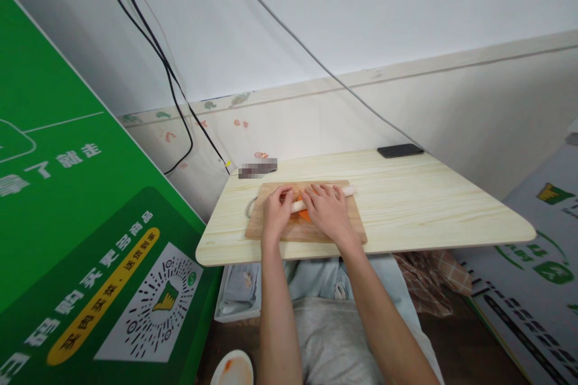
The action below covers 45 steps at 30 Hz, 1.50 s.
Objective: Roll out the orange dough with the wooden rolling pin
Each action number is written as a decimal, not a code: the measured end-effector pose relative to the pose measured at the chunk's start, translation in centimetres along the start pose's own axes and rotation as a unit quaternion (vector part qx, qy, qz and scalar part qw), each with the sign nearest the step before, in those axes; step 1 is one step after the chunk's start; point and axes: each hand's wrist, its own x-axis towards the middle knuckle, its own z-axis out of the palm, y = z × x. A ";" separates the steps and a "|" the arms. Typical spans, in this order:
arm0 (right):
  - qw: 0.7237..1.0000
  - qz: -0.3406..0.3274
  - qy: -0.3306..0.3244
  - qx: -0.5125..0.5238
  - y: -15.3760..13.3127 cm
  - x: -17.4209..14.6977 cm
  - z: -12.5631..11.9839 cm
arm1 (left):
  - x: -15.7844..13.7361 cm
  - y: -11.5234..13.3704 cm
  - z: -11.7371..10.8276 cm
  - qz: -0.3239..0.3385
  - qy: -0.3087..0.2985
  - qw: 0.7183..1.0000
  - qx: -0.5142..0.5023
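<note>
A pale rolling pin lies across a wooden cutting board, its right end reaching past my fingers. Under it shows a flat orange piece, which looks like soft dough or clay; most of it is hidden by my hands. My left hand is curled around the left part of the pin, thumb and fingers bent. My right hand rests over the right part, with its fingers draped across the pin. Both wrists come in from the table's near edge.
On the light wooden table a black phone lies at the back right. A blurred dark item is at the back left. Green printed panel stands left; cables hang by the wall. A stained white bowl sits below.
</note>
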 end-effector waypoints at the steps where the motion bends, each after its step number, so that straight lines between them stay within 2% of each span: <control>1: 1.000 -0.002 -0.010 0.001 0.1 -0.2 -0.3 | 0.0 0.0 0.0 -0.002 0.000 1.000 0.000; 9: 0.995 -0.038 -0.094 0.012 1.1 -1.1 -2.0 | 0.0 -0.1 0.0 -0.003 -0.001 1.000 -0.003; 16: 0.999 -0.006 -0.031 -0.010 0.1 0.1 -0.5 | -0.1 0.1 0.0 0.004 0.002 1.000 0.008; 21: 1.000 0.003 -0.015 -0.009 -0.3 0.3 -0.1 | -0.1 0.2 0.0 0.003 0.002 1.000 0.004; 31: 0.994 -0.031 -0.100 0.036 1.1 -1.0 -1.9 | -0.1 0.1 -0.1 -0.001 -0.003 1.000 -0.007; 37: 0.999 -0.025 0.000 0.020 0.5 0.0 -0.2 | -0.1 0.2 -0.1 0.004 0.001 1.000 -0.006; 39: 1.000 -0.020 0.014 0.009 0.3 0.2 0.1 | -0.2 0.2 -0.1 0.005 0.003 1.000 -0.006; 42: 1.000 -0.023 -0.002 0.001 0.2 0.1 -0.1 | -0.2 0.3 -0.1 0.003 0.003 1.000 -0.005; 45: 0.999 -0.022 -0.048 0.000 0.4 -0.4 -1.0 | -0.2 0.3 -0.1 0.000 0.000 1.000 -0.005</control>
